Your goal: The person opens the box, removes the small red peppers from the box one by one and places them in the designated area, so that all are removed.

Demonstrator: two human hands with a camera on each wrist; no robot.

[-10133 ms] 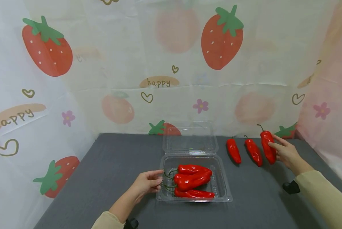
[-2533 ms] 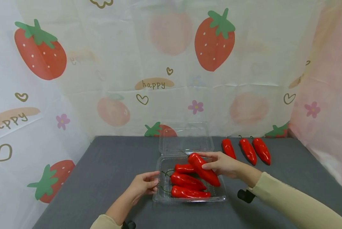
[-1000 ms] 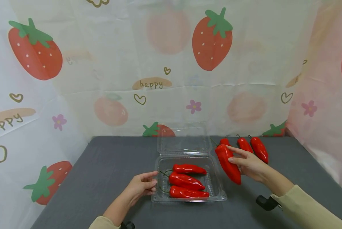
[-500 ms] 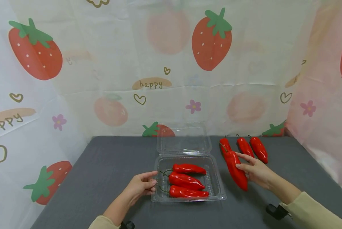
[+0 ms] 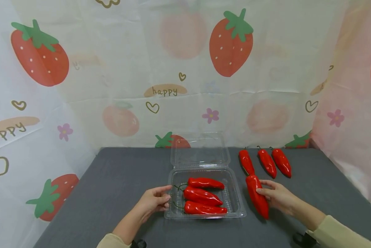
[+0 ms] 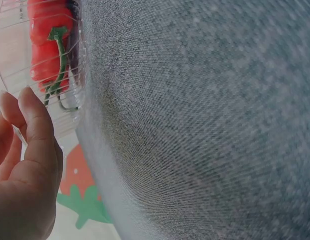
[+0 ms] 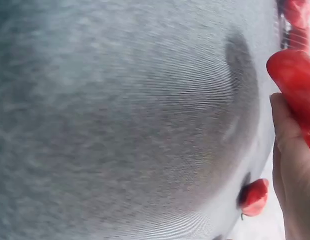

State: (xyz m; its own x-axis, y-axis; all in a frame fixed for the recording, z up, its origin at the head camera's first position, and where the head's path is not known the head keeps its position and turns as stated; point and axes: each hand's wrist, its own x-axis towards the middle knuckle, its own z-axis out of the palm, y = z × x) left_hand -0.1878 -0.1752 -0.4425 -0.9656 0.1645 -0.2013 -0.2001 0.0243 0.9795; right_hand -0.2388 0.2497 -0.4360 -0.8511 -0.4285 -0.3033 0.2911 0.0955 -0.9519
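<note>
My left hand pinches the left rim of a hinged clear plastic container, its lid raised at the back. Inside lie three red peppers, the middle one between the other two, their green stems pointing left. To the container's right, my right hand grips another red pepper by its right side, tip toward me. In the right wrist view a shadow on the cloth lies apart from this held pepper. Its stem end overlaps the tip of a pepper lying behind it.
Two more red peppers, a left one and a right one, lie at the back right of the grey cloth-covered table. A printed curtain hangs close behind the table.
The pepper once held at the right now lies in the row. My right hand has since carried another from over the container to its right, lately drawing it nearer and lower. Left hand stays.
</note>
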